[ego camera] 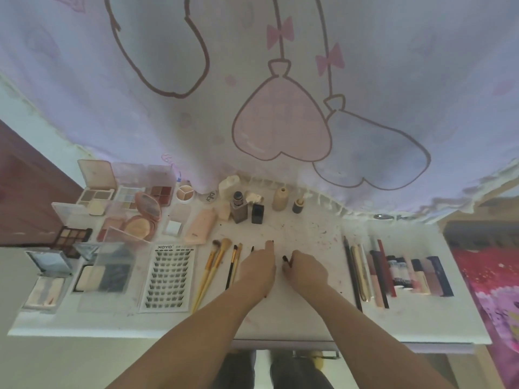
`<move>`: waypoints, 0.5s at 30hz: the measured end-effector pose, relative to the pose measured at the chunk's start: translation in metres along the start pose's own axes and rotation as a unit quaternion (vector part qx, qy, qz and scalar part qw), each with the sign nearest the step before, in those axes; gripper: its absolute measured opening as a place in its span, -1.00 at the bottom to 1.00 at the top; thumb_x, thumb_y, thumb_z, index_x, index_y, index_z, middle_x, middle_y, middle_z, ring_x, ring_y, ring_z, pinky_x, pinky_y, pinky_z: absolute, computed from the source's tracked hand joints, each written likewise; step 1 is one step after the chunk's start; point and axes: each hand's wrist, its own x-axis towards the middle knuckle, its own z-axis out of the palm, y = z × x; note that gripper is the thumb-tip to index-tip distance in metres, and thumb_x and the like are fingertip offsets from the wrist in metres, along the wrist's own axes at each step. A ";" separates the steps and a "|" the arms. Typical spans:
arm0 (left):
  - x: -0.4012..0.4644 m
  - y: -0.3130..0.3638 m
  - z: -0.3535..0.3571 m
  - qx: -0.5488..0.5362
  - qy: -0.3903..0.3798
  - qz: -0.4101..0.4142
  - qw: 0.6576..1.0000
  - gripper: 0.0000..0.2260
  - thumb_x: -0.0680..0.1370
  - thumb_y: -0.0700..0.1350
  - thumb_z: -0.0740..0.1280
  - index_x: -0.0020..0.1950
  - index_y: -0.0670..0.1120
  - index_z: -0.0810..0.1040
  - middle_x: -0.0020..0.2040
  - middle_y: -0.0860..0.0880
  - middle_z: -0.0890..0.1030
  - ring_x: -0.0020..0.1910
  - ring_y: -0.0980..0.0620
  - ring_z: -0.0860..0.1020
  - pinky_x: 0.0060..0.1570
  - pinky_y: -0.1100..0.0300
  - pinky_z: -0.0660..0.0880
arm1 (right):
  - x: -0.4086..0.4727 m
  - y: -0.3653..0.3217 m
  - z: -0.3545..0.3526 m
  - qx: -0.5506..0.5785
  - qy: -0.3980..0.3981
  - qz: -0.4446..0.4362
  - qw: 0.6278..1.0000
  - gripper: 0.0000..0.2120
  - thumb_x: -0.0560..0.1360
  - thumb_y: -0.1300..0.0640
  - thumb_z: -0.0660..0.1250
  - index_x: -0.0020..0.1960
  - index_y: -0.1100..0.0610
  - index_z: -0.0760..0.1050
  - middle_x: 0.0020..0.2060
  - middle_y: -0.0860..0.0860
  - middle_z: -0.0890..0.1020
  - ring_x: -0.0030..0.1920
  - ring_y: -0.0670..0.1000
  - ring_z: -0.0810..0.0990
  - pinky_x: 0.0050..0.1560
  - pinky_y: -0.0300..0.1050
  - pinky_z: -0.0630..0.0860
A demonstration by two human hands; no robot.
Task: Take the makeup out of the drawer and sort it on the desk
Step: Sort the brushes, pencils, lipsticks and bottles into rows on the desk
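Both hands are working at the middle of the white desk (280,318), arms reaching in from the near edge. The left hand (257,272) is lying palm-down just right of the brushes (219,265), index finger stretched forward, the other fingers loosely curled; whether it is holding anything cannot be told, though a small dark tip is showing just beside it. The right hand (306,269) is sitting close beside the left, its fingers pinched shut on a small dark brush (286,259) whose tip is pointing up and left. Makeup is lying sorted across the desk: open palettes (98,192) and compacts (140,223) crowding the far left, a lash card (168,276) lying near the brushes, bottles (238,209) standing at the back by the curtain (252,80), pencils (356,270) and lipsticks (415,276) lining up in a row on the right. Dark and reddish specks are dotting the bare surface ahead of the hands. The drawer itself cannot be made out clearly below the near edge.
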 end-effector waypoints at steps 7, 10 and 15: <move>-0.001 -0.006 0.009 0.016 0.025 0.014 0.999 -0.80 0.62 -0.09 0.14 0.21 -0.12 0.30 0.12 -0.11 0.51 0.08 -0.09 0.51 -0.16 0.12 0.39 | 0.005 0.002 0.002 -0.039 -0.010 -0.057 0.998 -0.62 0.63 -0.06 0.02 0.08 0.15 0.50 0.02 0.09 0.61 0.04 0.12 0.58 -0.06 -0.10 0.44; -0.003 0.010 0.006 0.031 0.051 0.048 0.997 -0.80 0.63 -0.08 0.10 0.20 -0.12 0.32 0.13 -0.09 0.49 0.10 -0.08 0.48 -0.13 0.11 0.39 | 0.015 0.029 -0.026 -0.013 0.027 -0.054 0.998 -0.71 0.62 0.01 0.05 -0.03 0.15 0.47 -0.01 0.13 0.61 0.02 0.14 0.57 -0.11 -0.12 0.39; -0.005 0.077 0.027 -0.003 -0.014 0.128 0.992 -0.79 0.64 -0.08 0.07 0.16 -0.17 0.35 0.11 -0.14 0.50 0.07 -0.14 0.47 -0.06 0.04 0.41 | 0.043 0.093 -0.078 -0.031 0.049 0.013 0.998 -0.74 0.58 0.08 0.09 0.09 0.19 0.48 0.04 0.13 0.60 0.05 0.15 0.57 -0.06 -0.13 0.41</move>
